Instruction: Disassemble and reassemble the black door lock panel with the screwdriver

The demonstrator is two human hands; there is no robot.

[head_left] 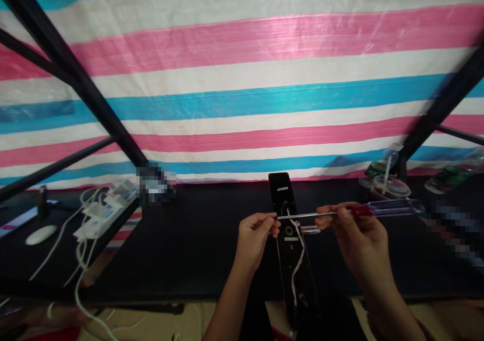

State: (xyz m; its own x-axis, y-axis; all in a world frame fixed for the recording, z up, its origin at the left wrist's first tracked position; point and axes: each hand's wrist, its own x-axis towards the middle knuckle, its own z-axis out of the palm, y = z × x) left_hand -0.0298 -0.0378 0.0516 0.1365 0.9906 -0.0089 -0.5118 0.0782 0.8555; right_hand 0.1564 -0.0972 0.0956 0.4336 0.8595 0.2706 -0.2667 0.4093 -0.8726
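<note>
A long black door-lock panel (293,260) lies lengthways on the dark table (196,245), with a white cable (298,260) trailing down its face. My right hand (351,230) is closed on a screwdriver (378,211) with a red and clear handle, its metal shaft held level above the panel and pointing left. My left hand (257,232) pinches its fingers together at the shaft's tip, over the panel's upper part. What sits between those fingertips is too small to make out.
A white power strip (106,205) with plugs and white cords lies at the left. A white mouse (41,234) sits further left. Drink cups and bottles (385,182) stand at the right. Black frame bars (75,78) cross a striped tarpaulin behind.
</note>
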